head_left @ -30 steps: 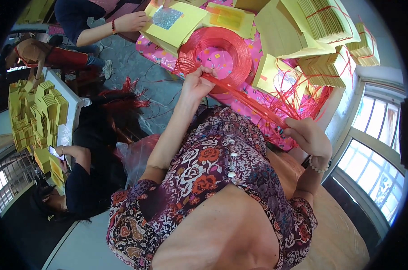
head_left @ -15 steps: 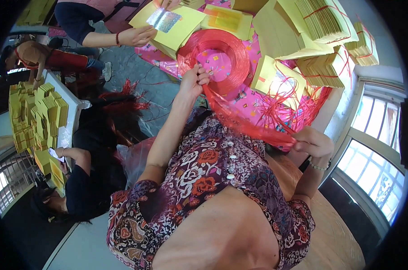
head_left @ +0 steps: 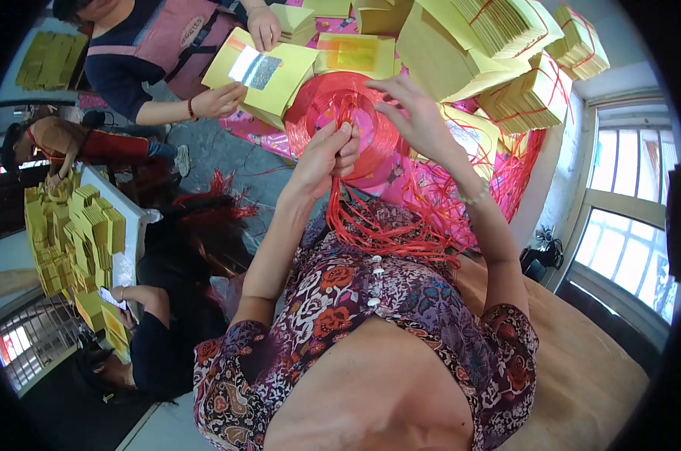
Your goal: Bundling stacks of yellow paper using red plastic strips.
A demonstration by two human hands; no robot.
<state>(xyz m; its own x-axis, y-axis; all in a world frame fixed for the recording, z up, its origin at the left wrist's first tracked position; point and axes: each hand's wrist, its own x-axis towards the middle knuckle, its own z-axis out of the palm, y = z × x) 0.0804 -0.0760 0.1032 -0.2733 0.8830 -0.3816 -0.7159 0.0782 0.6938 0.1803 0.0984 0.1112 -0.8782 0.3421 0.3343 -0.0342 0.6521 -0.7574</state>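
A bundle of thin red plastic strings (head_left: 355, 225) is gripped in my left hand (head_left: 322, 164), its fist closed around the strands. Below the fist, the loose ends droop across the front of my patterned top, while short ends poke up above it. My right hand (head_left: 422, 124) is raised just to the right, fingers apart and empty. Behind both hands, a wide ring-shaped roll of red plastic string (head_left: 299, 109) lies on the pink patterned tabletop (head_left: 401, 180), partly covered by them.
Tied stacks of folded yellow paper (head_left: 532, 98) crowd the far right. More red strings (head_left: 517, 180) lie tangled below them. At the far left, a co-worker's hand (head_left: 216, 101) rests on a yellow sheet with a silver patch (head_left: 256, 69). Other people sit by a paper-covered table (head_left: 122, 188).
My right hand has let go of the strands and moved up and left, close to my left hand. The stretched bundle now hangs loose. The co-worker's upper hand has shifted on the yellow sheet.
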